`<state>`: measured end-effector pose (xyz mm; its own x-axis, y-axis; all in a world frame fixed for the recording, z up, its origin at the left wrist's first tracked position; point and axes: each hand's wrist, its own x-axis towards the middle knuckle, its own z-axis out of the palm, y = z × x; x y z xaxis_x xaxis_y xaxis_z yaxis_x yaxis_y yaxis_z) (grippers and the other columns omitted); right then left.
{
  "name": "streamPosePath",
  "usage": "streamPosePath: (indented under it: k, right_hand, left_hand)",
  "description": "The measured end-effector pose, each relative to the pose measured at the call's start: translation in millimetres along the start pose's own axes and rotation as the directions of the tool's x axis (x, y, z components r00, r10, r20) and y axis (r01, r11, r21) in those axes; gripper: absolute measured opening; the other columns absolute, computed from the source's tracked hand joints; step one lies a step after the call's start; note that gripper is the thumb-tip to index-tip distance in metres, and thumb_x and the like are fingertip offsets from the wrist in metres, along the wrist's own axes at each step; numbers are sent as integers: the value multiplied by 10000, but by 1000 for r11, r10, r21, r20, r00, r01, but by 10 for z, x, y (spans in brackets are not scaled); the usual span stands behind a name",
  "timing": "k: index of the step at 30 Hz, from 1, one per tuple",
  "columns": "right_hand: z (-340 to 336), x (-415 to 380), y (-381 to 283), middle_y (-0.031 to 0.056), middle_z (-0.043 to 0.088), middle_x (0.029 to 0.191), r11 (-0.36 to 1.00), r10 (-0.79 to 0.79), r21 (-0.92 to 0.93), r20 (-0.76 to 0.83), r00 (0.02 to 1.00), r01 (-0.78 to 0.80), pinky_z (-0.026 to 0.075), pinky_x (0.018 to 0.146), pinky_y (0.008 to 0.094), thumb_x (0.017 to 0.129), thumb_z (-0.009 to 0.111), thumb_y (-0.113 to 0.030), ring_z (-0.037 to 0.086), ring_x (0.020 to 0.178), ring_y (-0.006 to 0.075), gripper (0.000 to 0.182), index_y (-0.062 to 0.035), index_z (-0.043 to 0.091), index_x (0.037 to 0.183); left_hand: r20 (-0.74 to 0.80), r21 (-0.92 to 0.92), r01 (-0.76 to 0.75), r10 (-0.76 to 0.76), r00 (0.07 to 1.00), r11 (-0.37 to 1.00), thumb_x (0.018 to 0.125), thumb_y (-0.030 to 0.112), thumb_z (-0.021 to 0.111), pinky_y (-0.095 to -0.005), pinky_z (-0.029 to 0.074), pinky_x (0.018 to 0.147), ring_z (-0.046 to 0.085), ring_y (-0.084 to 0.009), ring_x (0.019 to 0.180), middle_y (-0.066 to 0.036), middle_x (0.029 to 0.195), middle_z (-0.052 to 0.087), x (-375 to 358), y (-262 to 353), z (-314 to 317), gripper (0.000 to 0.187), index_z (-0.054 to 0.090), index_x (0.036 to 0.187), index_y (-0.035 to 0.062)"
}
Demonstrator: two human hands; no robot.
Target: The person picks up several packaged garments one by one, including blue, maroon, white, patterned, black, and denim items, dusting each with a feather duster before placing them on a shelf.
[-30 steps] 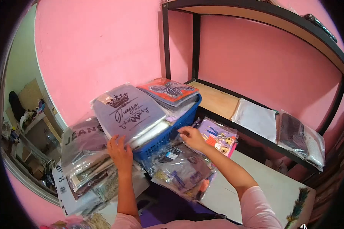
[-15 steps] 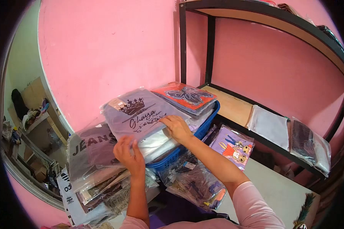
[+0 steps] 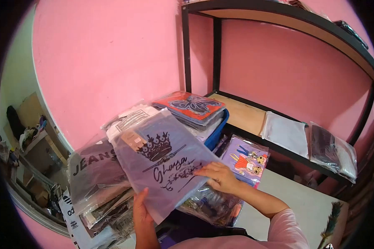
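Observation:
A frosted plastic garment bag printed with a black crown and "Ghaya" lettering is tilted up in front of me, a bluish folded garment and a brown tag showing through. My left hand grips its lower left edge, thumb on top and fingers hidden beneath. On the right edge, my right hand has its fingers curled onto the plastic, closed on the bag. Behind it lies a white printed package. The blue basket is mostly covered by the bag; an orange butterfly package tops its pile.
At left is a stack with a "JEANS" package and a white Adidas package. A purple cartoon package lies right of the basket. Several wrapped items, including a white one, rest on the black-framed shelf.
The crown-printed bag has been lifted off the basket pile and brought closer to me, uncovering the white printed package. Both hands have moved down with it, the right also rightward.

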<state>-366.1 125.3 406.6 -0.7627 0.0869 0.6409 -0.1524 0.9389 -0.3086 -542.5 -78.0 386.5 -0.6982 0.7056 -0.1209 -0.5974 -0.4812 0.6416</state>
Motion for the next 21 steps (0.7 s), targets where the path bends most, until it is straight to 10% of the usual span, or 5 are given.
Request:
streamPosePath:
  k: [6,8,11,14,21]
  right_hand:
    - [104,-85,524,124,455,1184,945,-26,325,154,988,-25,257,970,397,730,622,-436,280,1202,284,584,-108,465,1186]
    - [354,-85,756,117,459,1177,555,720,496,114,684,-667,283,968,394,726,635,-441,325,1188,254,712,-118,330,1282]
    - [414,-21,781,91,466,1181,45,623,698,540,566,-715,366,919,382,738,662,-337,425,1115,225,747,-106,249,1316]
    - [345,-48,669,85,509,1136,-80,480,780,576,662,-620,445,827,344,767,643,-194,519,1000,203,616,-81,321,1279]
    - [-200,-498,147,32,513,1153,204,576,846,303,759,-492,368,898,270,811,564,-62,473,1027,112,466,-52,406,1249]
  left_hand:
    - [-58,219,28,-15,998,975,667,68,590,-353,474,702,562,-250,803,-126,926,559,53,-120,-12,466,454,1107,-4]
    - [-39,236,9,1,999,972,660,62,588,-345,475,694,561,-247,795,-127,922,557,-7,-121,64,474,451,1109,-4]
    - [-31,310,-42,55,998,950,643,53,589,-330,477,690,562,-248,796,-129,931,551,-95,-106,49,505,439,1121,-7]
    - [39,370,-85,76,996,925,629,7,582,-327,457,752,544,-250,872,-126,997,528,-177,-50,40,557,399,1156,-2]
    - [302,453,-160,19,953,877,634,-40,598,-326,396,852,503,-206,979,-94,1082,496,-539,-245,282,626,342,1202,13]
